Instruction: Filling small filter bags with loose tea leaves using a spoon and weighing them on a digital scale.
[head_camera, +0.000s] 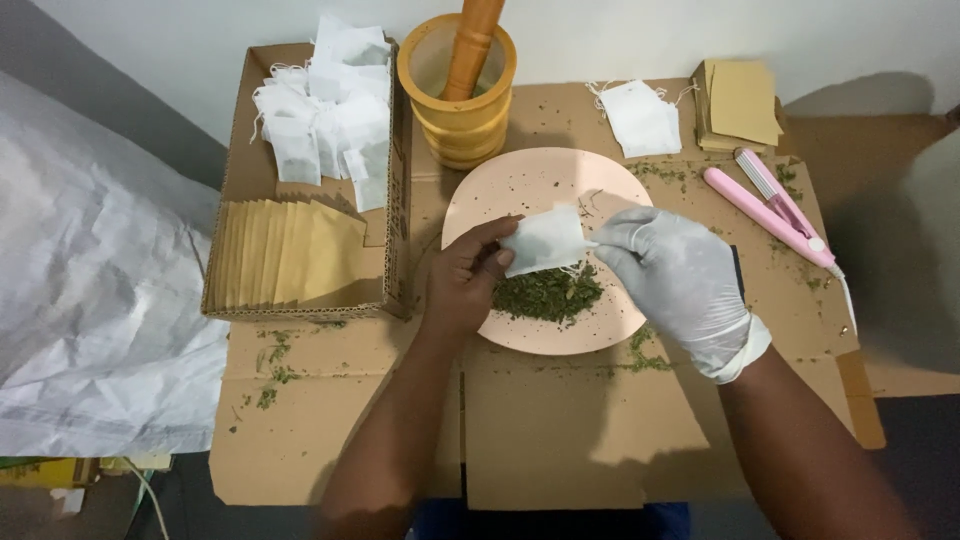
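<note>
**Asker:** So, what are the hands holding, and where is it?

**Describer:** Both hands pinch one small white paper pouch (545, 240), held in the air just above a pale pink plate (500, 190) on a cardboard-covered table (560, 440). The bare left hand (465, 275) closes thumb and fingers on the pouch's left edge. The right hand (680, 275), in a white glove, grips its right edge. A heap of crushed green leaves (548, 292) lies on the plate directly beneath.

**Asker:** How would the pouch feel?

**Describer:** Likely very light, thin and floppy, easy to crease or tear. The side edges, where the fingers already sit, look like the safest hold.

**Asker:** Which way does it lie?

**Describer:** Its long side runs left to right, tilted slightly, with the right end a little higher. I cannot tell which edge is the open one.

**Asker:** Anything else nearby?

**Describer:** A yellow mortar (458, 95) with a wooden pestle (472, 45) stands behind the plate, and a box (235, 150) of more pouches sits to the left.
</note>
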